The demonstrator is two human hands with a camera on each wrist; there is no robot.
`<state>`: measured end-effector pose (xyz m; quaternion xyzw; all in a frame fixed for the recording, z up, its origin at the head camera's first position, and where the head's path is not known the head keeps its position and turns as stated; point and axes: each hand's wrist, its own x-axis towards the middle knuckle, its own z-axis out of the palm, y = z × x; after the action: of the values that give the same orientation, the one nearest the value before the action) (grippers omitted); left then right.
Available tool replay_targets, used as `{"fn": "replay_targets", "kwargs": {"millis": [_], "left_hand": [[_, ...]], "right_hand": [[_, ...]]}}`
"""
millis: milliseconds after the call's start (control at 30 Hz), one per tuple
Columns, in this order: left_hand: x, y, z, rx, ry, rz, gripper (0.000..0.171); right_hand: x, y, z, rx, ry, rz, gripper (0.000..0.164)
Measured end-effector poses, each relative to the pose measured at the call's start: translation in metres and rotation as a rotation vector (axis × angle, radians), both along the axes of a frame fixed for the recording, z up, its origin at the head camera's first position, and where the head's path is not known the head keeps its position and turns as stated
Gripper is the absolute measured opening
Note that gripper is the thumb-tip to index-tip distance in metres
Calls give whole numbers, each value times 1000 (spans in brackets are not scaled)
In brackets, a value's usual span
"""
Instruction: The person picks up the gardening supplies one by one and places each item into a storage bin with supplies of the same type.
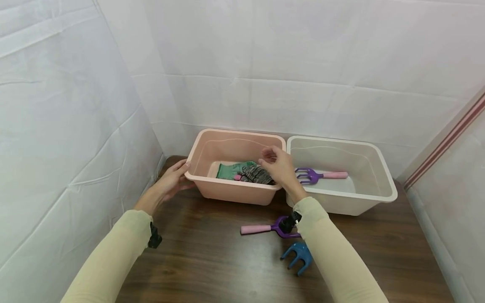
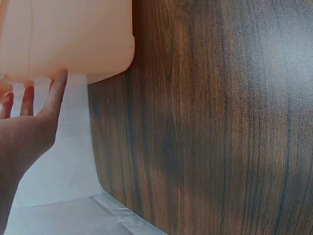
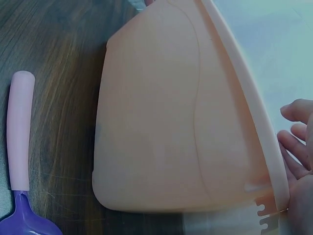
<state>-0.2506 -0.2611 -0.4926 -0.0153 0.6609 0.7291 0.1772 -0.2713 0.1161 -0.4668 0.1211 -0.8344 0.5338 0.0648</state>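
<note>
My left hand touches the left end of a pink plastic bin, its extended fingers against the outer wall in the left wrist view. Over the bin's right end is my right hand, fingers loosely bent and holding nothing; in the right wrist view it is beside the bin's rim. Inside the pink bin lie a green knit piece with a ribbed-looking edge and a grey striped knit piece, with a small pink patch between them. They look like work gloves, partly overlapping.
A white bin stands right of the pink one, holding a purple hand fork with a pink handle. On the brown table lie another pink-handled purple tool and a blue claw-shaped head, both partly behind my right arm. White sheeting surrounds the table.
</note>
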Motion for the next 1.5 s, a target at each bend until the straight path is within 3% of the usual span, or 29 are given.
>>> {"fn": "replay_targets", "kwargs": {"millis": [200,467,767,967,1200,1500], "left_hand": [[2,-1,-2,14,-16,0,66],[2,2,3,36,-27,-7,65],[0,4,5,46,-46,-4,65],[-2,-1,4,1,-36,-24,67],[-6,-5,25,-197,41,-35,70],[-6,3,57,-612,335,-14,66]], "right_hand": [[-1,-2,-1,15,-3,14,31],[-6,10,13,-90,-39,69,26],[-3,39,40,102,48,133,29],[5,64,48,128,83,156,27],[17,84,60,201,85,163,32],[34,102,71,260,104,201,36]]}}
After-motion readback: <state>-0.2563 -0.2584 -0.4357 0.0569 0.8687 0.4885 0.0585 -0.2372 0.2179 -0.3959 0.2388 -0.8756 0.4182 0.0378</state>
